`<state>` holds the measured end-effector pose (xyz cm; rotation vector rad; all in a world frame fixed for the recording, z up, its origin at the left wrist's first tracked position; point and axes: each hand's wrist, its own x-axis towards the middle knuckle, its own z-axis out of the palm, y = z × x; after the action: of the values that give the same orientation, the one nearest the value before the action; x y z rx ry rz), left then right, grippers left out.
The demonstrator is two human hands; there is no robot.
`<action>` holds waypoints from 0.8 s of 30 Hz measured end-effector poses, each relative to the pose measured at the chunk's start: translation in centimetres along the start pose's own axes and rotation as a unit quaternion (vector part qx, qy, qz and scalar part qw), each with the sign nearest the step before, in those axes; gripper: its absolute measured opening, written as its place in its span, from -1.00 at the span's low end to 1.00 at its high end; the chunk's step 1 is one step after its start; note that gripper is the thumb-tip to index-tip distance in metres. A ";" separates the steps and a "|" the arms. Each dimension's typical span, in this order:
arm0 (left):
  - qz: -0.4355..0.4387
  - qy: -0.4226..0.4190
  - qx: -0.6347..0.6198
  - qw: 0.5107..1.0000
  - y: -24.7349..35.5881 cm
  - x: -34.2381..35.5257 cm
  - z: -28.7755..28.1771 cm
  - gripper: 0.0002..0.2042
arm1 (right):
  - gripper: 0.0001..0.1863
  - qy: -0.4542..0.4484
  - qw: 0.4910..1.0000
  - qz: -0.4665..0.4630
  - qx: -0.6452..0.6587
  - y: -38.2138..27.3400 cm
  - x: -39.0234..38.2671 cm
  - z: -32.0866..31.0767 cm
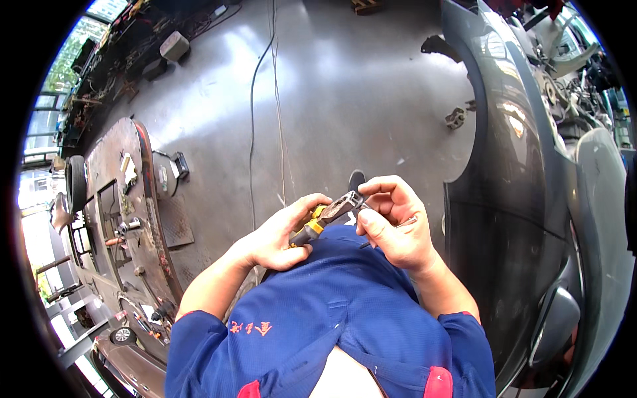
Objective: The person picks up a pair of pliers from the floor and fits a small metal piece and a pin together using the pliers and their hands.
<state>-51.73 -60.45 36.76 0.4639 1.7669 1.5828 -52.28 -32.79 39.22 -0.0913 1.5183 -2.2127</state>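
Note:
In front of my body, my left hand (275, 233) is closed around the handles of a pair of pliers (337, 208) with yellow and black grips. The metal jaws point up and to the right, toward my right hand (400, 229). The fingers of that hand are curled and pinched close to the jaw tips. A thin metal rod-like piece (409, 221) shows between its fingers, and most of it is hidden. Whether the jaws grip this piece, I cannot tell.
A dark grey car fender (511, 166) and side mirror (559, 325) stand close on my right. On my left is a worn metal frame bench (149, 192) with tools on it. Cables (253, 126) run along the floor (358, 99) ahead. A metal part (456, 118) lies near the fender.

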 end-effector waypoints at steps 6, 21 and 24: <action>0.039 0.054 0.052 0.996 3.3 9.6 -7.4 -0.12 | -0.83 -0.097 0.908 0.147 0.381 -4.6 12.1 -6.5; -0.005 -0.061 -0.047 0.997 7.7 31.4 -33.2 -0.11 | -0.73 0.089 0.790 -0.327 -0.511 -15.0 40.7 -12.2; 0.027 -0.083 0.008 0.996 8.9 35.5 -39.5 -0.11 | -0.77 0.079 0.686 -0.361 -0.626 -17.5 46.5 -13.4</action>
<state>-105.52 -62.70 35.95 0.6379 1.6545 1.5203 -103.67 -34.67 40.60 -1.0849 3.2044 -1.0499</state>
